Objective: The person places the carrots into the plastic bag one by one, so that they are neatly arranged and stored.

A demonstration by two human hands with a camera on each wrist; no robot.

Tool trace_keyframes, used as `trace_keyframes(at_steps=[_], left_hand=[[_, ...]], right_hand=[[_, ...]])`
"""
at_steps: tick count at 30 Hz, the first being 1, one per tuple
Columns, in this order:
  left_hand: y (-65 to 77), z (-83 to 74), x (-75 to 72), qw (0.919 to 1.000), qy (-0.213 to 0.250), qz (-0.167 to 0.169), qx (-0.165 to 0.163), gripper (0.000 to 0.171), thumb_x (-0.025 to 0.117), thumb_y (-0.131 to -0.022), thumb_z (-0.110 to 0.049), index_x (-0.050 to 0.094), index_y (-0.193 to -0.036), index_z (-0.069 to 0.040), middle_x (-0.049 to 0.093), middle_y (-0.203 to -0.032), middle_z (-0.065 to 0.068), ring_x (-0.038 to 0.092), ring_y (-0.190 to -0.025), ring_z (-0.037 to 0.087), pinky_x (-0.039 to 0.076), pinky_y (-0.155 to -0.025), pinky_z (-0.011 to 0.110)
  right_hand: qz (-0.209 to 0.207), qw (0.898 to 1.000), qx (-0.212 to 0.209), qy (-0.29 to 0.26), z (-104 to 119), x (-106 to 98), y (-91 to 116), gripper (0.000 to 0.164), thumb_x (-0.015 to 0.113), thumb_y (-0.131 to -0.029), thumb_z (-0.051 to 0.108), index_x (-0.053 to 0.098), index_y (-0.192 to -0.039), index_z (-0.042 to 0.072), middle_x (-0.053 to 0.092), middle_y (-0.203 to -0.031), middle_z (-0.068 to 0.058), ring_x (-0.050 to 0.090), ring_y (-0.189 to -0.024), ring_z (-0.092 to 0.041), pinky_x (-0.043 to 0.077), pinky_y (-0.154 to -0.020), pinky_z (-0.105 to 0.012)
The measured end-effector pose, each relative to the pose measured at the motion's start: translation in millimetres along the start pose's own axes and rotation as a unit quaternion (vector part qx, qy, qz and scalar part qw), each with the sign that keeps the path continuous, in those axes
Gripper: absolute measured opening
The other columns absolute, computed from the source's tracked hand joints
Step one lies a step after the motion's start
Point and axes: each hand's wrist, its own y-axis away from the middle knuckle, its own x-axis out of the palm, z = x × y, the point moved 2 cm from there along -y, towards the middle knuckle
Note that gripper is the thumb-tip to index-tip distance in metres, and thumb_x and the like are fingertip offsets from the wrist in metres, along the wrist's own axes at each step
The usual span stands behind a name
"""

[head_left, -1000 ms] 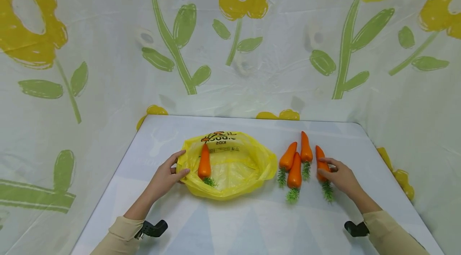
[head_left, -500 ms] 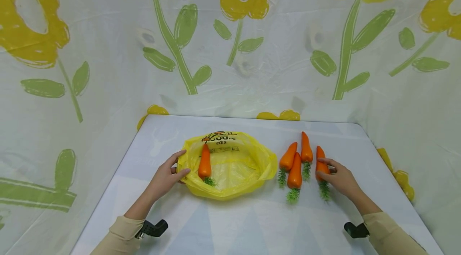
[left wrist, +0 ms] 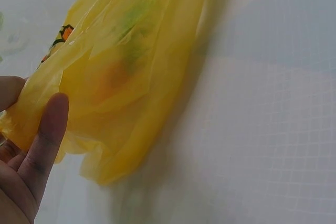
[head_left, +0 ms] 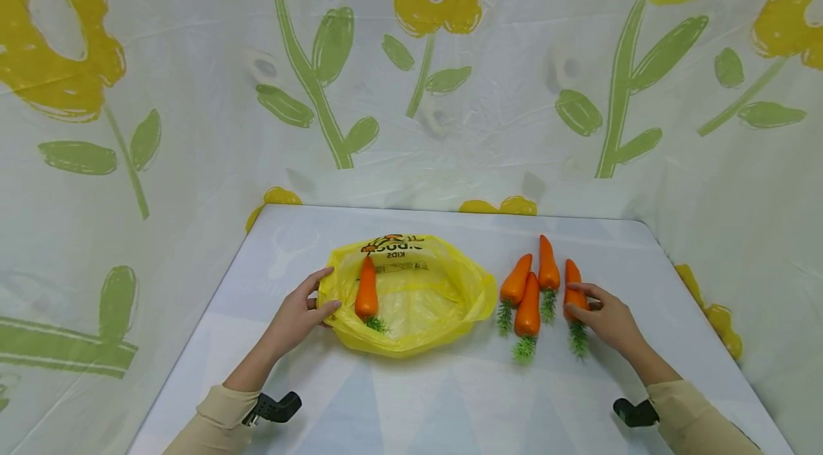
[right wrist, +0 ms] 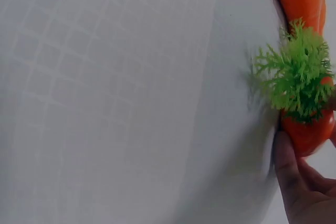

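Right grip (head_left: 607,316) pinches the carrot (head_left: 572,275) nearest the bench's (head_left: 444,405) right edge, left grip (head_left: 297,313) the bag (head_left: 418,291): seemingly my pick-up, needing a lift.

Bag (head_left: 421,301) yellow, lettering (head_left: 397,247) black; carrots (head_left: 528,305) orange, tops (head_left: 524,350) green; backdrop (head_left: 495,144) white, yellow-flowered.

1. I am looking, from my remote seat, at a white table (head_left: 444,408) that is showing pale blue triangles (head_left: 343,405) across its near part.
2. Left of the middle, a yellow bag (head_left: 411,312) is lying on it, its mouth gaping.
3. Right of the bag, a left carrot (head_left: 516,280), a front carrot (head_left: 528,308) and a back carrot (head_left: 549,269) are lying close together, tips pointing toward the far edge.
4. Just beside them, I am seeing a fourth carrot (head_left: 573,275); whether it is touching the table, I cannot tell.
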Motion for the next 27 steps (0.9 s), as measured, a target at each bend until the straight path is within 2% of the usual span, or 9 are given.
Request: trace_keyframes(at_steps=[9,18,27], left_hand=[[0.8,-0.9,-0.1,1.0000,0.003,0.000,0.000,0.070,0.069,-0.098,-0.014,0.034,-0.158,-0.010,0.044,-0.149,0.025,0.068,-0.093,0.024,0.061,-0.071,0.030],[0.5,0.1,0.0,1.0000,0.004,0.000,0.000,0.069,0.069,-0.098,-0.015,0.034,-0.157,-0.011,0.045,-0.148,0.024,0.068,-0.094,0.024,0.061,-0.071,0.030],[1.0,0.0,-0.6,1.0000,0.006,0.001,0.001,0.070,0.070,-0.098,-0.015,0.034,-0.157,-0.010,0.045,-0.147,0.025,0.068,-0.095,0.025,0.061,-0.071,0.031]], right_hand=[[-0.016,1.000,0.002,-0.011,-1.2,3.1,1.4,0.061,0.065,-0.098,0.046,0.054,-0.144,0.008,0.049,-0.145,-0.029,0.056,-0.117,-0.043,0.051,-0.072,-0.032],[-0.017,1.000,0.009,-0.017,-0.4,4.4,3.1,0.064,0.064,-0.098,0.048,0.052,-0.146,0.007,0.046,-0.147,-0.032,0.053,-0.122,-0.046,0.052,-0.075,-0.031],[-0.019,1.000,0.013,-0.019,4.5,4.9,5.4,0.063,0.063,-0.099,0.047,0.051,-0.146,0.007,0.046,-0.147,-0.031,0.053,-0.124,-0.047,0.056,-0.083,-0.042]])
